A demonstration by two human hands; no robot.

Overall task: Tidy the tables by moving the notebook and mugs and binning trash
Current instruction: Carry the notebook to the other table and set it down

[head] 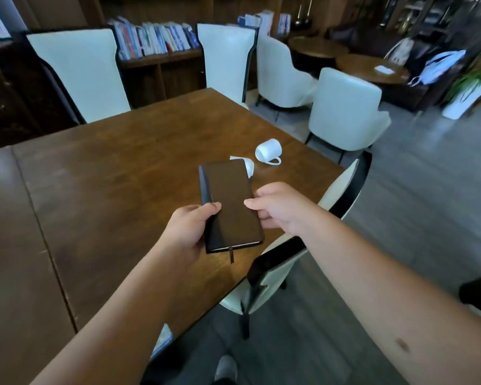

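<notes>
Left hand (pixel 188 232) and right hand (pixel 278 208) both curled, gripping.

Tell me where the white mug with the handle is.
The white ceramic mug lies on its side near the brown wooden table's far right edge, beyond the black notebook.

Closed black notebook (pixel 229 205) held above table, 1 white mug (pixel 268 151) – on its side

no legible text on the blurred book spines (pixel 156 37) or the notebook (pixel 228 201)
</notes>
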